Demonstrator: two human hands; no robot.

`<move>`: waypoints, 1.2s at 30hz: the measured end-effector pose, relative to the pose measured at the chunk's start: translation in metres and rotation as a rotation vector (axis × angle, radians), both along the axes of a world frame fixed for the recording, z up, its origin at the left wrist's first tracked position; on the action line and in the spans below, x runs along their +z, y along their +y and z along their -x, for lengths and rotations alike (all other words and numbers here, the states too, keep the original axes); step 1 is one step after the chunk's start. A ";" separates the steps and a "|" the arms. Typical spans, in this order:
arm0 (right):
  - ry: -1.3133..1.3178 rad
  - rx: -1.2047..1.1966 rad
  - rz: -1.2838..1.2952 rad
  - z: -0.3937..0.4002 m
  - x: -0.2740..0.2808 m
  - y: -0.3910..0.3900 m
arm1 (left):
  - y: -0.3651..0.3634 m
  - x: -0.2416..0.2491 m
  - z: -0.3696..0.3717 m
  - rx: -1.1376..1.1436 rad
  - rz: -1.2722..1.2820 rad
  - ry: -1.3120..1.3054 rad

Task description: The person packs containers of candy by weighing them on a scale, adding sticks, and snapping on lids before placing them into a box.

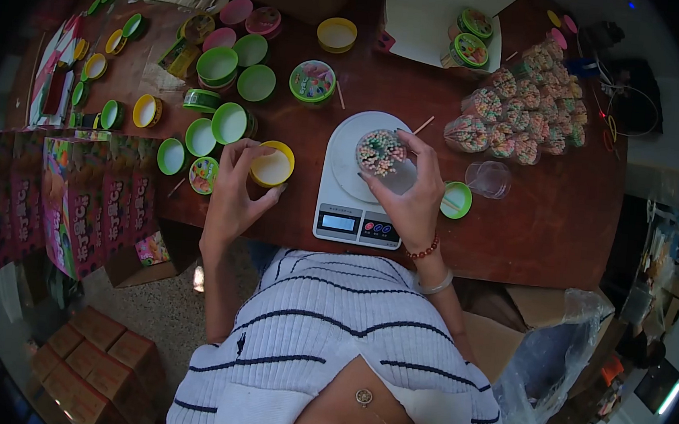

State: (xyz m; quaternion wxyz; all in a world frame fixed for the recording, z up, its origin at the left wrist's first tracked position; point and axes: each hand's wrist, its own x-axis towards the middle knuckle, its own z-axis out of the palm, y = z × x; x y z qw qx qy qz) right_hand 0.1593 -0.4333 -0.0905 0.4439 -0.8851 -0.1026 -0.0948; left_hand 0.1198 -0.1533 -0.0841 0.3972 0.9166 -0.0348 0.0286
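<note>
In my right hand (411, 188) is a clear round cup of thin multicoloured sticks (381, 152), gripped by its sides between thumb and fingers. It overlaps the round plate of a white kitchen scale (332, 187), whose small display is lit. My left hand (238, 187) is closed around a yellow round lid (273, 166) with a pale inside, left of the scale. Just beyond my left fingers lie green lids (232, 123) and a green-rimmed tub with a printed top (204, 174). A small green lid (456, 200) with a stick across it sits right of my right hand.
Bundles of coloured sticks (518, 106) are grouped at the right. Clear empty cups (489, 179) lie near them. A white open box (445, 19) holding printed tubs stands at the back. Pink printed cartons (73, 205) line the left edge. A plastic bag (557, 360) hangs at lower right.
</note>
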 end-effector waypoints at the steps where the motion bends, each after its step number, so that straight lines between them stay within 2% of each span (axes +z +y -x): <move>1: 0.005 0.000 -0.032 -0.001 0.000 -0.001 | 0.001 -0.002 0.000 0.012 -0.003 0.014; 7: 0.093 -0.024 -0.220 -0.008 0.010 -0.047 | 0.005 -0.002 0.004 0.037 -0.017 0.024; 9: 0.107 -0.031 0.359 -0.012 0.006 -0.068 | 0.007 -0.004 0.006 0.044 -0.008 0.032; 10: 0.110 -0.030 0.360 -0.012 0.002 -0.068 | 0.008 -0.007 0.005 0.035 -0.032 0.027; 12: 0.104 0.013 0.689 -0.012 -0.009 -0.066 | 0.007 -0.008 0.002 0.026 -0.055 0.030; 15: 0.152 -0.061 0.826 -0.017 -0.023 -0.050 | 0.004 -0.006 0.002 0.001 -0.061 0.035; 19: 0.202 -0.015 0.834 -0.024 -0.031 -0.054 | 0.003 -0.006 0.006 -0.007 -0.066 0.040; 22: 0.258 0.056 0.759 -0.028 -0.030 -0.066 | 0.004 -0.007 0.009 -0.014 -0.073 0.041; 26: 0.271 0.015 0.739 -0.029 -0.026 -0.070 | 0.002 -0.002 0.008 -0.018 -0.053 0.023; 28: 0.218 0.000 0.431 -0.023 -0.007 -0.070 | -0.003 0.002 0.005 -0.007 -0.033 0.009; 29: 0.210 0.001 0.430 -0.020 0.003 -0.067 | -0.006 0.003 0.002 -0.035 0.078 0.011; 32: 0.023 0.130 0.126 -0.009 0.020 -0.049 | -0.025 0.011 -0.011 -0.126 0.316 0.028; 34: 0.042 0.208 -0.010 -0.005 0.003 -0.032 | -0.045 0.011 -0.030 -0.211 0.403 -0.045; 36: -0.019 0.160 -0.012 -0.009 -0.028 -0.020 | -0.064 0.015 -0.051 -0.327 0.278 -0.154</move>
